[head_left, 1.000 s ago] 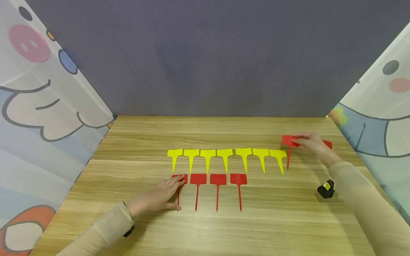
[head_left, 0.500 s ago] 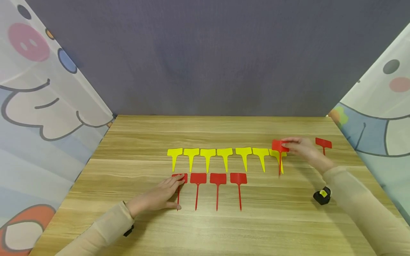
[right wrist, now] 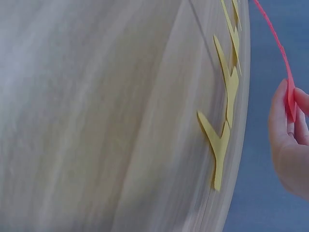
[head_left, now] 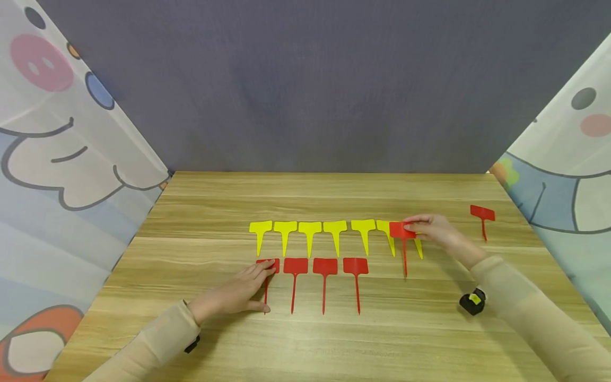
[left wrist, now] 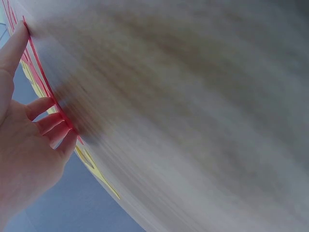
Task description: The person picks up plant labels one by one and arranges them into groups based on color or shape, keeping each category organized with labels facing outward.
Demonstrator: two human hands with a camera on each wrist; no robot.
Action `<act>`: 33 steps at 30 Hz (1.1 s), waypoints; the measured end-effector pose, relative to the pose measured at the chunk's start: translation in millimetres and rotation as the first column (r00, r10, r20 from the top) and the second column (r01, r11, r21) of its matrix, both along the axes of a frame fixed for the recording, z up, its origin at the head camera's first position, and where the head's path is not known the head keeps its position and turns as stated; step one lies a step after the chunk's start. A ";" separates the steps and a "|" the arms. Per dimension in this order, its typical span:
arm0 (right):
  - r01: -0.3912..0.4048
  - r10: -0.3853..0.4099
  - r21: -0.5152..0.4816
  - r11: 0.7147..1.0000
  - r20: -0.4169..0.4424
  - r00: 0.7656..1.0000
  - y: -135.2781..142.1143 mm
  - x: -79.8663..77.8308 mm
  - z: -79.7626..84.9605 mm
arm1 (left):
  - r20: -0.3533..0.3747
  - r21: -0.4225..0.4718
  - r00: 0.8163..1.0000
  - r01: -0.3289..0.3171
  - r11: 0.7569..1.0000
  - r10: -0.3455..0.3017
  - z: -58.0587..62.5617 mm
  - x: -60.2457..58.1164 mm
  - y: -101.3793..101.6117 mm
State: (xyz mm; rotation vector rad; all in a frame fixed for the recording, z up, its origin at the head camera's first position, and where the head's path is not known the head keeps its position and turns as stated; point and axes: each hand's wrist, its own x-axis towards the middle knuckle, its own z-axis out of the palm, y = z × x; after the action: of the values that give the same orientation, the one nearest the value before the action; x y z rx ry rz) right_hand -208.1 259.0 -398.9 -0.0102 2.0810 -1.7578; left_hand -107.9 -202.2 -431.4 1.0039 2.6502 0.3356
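Observation:
My left hand (head_left: 235, 293) rests on the table with its fingers spread over a red T-shaped plant label (head_left: 265, 291). Fingertips lie on its plate and the thumb touches near the stem's point; the left wrist view shows the same label (left wrist: 42, 72) under them. Thumb and fingers of my right hand (head_left: 438, 232) pinch another red plant label (head_left: 396, 230) by the plate's right side, stem hanging toward me. It is raised above the table in the right wrist view, and in the head view it overlaps the two rightmost yellow plant labels (head_left: 384, 226).
Three more red labels (head_left: 325, 267) continue the front row to the right of my left hand. Behind them runs a row of several yellow labels (head_left: 310, 229). One red label (head_left: 482, 213) lies alone at the far right. A grey partition (head_left: 305, 95) borders the wooden table's (head_left: 215, 196) back.
My right hand has carried its red label leftward and toward me, from beside the yellow row to over its right end. The lone far-right label is now uncovered. My left hand stays put.

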 end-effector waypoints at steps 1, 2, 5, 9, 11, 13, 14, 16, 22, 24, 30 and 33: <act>-0.007 0.007 0.014 1.000 0.002 1.000 -1.7 0.8 -0.3 | 0.002 0.000 1.000 -0.001 1.000 0.001 -0.2 0.0 -0.1; -0.016 0.016 0.020 1.000 0.001 1.000 -3.1 1.5 -0.8 | 0.002 0.001 1.000 -0.001 1.000 0.001 -0.3 0.0 -0.2; -0.033 0.033 0.011 0.999 0.006 0.999 -6.6 3.3 -2.8 | 0.000 0.002 1.000 -0.002 1.000 0.002 -0.6 -0.3 -0.2; -0.066 0.066 -0.016 0.998 0.010 0.998 -10.6 5.3 -6.5 | -0.005 0.004 1.000 -0.001 1.000 0.001 -1.0 -0.6 -0.2; -0.082 0.082 -0.020 0.996 0.009 0.997 -12.4 6.4 -7.9 | -0.007 0.003 1.000 0.000 1.000 0.000 -1.2 -0.7 -0.4; -0.093 0.093 -0.017 0.996 0.008 0.996 -14.1 7.8 -8.8 | -0.007 0.003 1.000 0.001 1.000 -0.001 -1.5 -0.7 -0.5; -0.096 0.096 -0.015 0.995 0.009 0.995 -14.8 8.6 -8.9 | -0.008 0.001 1.000 0.002 1.000 -0.002 -1.6 -0.7 -0.6; -0.098 0.098 -0.008 0.995 0.014 0.995 -16.4 10.1 -9.4 | -0.008 0.002 1.000 0.002 1.000 -0.002 -1.8 -0.7 -0.6; -0.132 0.131 0.024 0.991 0.025 0.991 -18.0 10.9 -15.5 | 0.001 0.003 1.000 -0.002 1.000 0.002 -1.1 -0.2 0.0; -0.153 0.152 0.035 0.988 0.021 0.988 -18.3 11.4 -17.3 | 0.007 0.003 1.000 -0.005 1.000 0.005 -0.9 -0.3 0.1; -0.199 0.198 0.042 0.979 0.019 0.980 -22.4 16.8 -19.1 | 0.017 0.008 1.000 -0.006 1.000 0.006 -0.3 -0.3 0.2; -0.205 0.203 0.055 0.977 0.032 0.979 -24.4 19.4 -18.7 | 0.017 0.008 1.000 -0.007 1.000 0.007 0.1 -0.2 0.3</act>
State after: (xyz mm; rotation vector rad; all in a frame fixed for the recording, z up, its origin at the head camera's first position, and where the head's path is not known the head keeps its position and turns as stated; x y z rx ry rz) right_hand -188.7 234.6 -417.6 -0.1773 2.0326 -1.5670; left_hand -108.2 -201.9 -431.2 0.9907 2.6400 0.3549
